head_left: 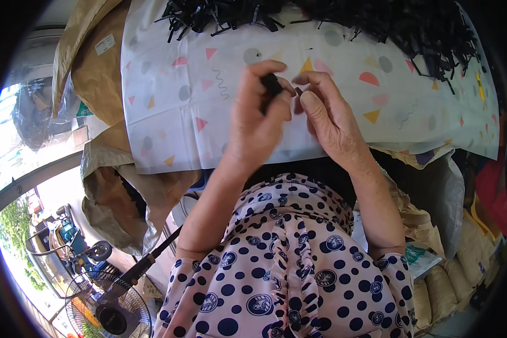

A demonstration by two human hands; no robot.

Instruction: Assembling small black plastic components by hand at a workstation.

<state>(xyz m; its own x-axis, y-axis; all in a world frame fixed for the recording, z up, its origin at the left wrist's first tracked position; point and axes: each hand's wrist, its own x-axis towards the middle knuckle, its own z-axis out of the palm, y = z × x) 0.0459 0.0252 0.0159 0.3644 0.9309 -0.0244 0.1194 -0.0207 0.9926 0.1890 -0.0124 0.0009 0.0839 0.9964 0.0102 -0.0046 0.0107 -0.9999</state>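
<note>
Over the near part of a patterned tablecloth, my two hands are held close together. My left hand is closed around a black bunch, which looks like several small black pieces; motion blurs its fingers. Beside it, my right hand pinches a small dark piece between thumb and forefinger, its exact kind too small to make out. A large heap of thin black strip-like pieces covers the far side of the table, beyond both hands.
A yellow pen-like tool lies at the cloth's right side. Brown paper sacks stand at the left, with an opened sack below. Lower left is a fan. Stacked tan bags sit at the lower right.
</note>
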